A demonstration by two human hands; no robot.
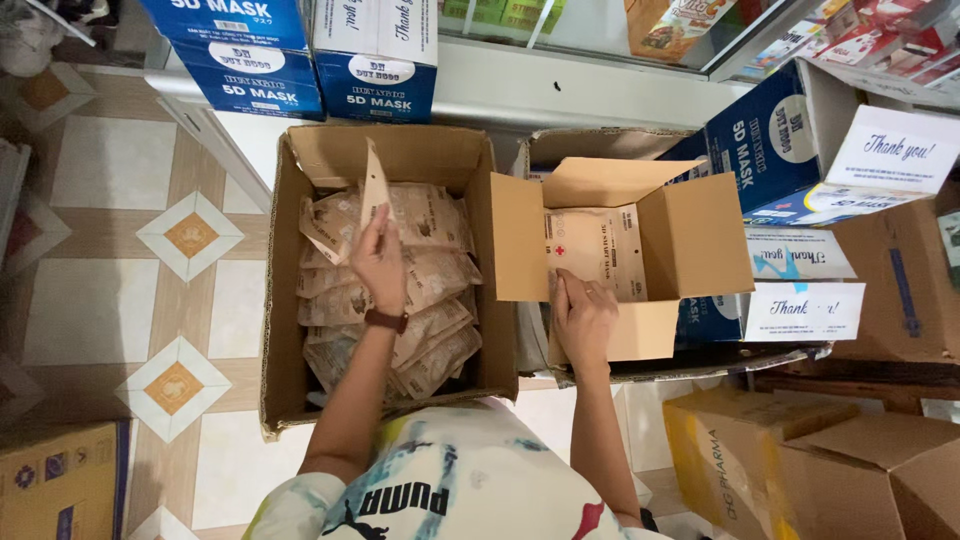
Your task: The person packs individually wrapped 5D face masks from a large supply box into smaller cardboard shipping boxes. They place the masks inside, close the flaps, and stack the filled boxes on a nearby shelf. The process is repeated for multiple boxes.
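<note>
The left hand (379, 262) is raised over the large open carton (285, 330) and holds one flat tan pouch (375, 188) upright, pinched at its lower edge between fingers and thumb. A brown wristband (387, 320) sits on that wrist. Directly below and around the left hand lies the stock of identical tan pouches (430, 300), stacked loosely and overlapping, filling the carton floor.

The right hand (583, 318) rests inside the small open carton (690, 235), just to the right of the large one. Its fingers are extended and lightly spread, pressing down on the near edge of the tan pouches with a red cross mark (590, 250) that lie flat in the carton; it grips nothing.

Above the left hand, beyond the large carton, stand blue mask boxes (250, 70). To the right of the right hand lie further blue boxes with white card inserts (800, 310). Brown cartons (800, 460) sit below and right.
</note>
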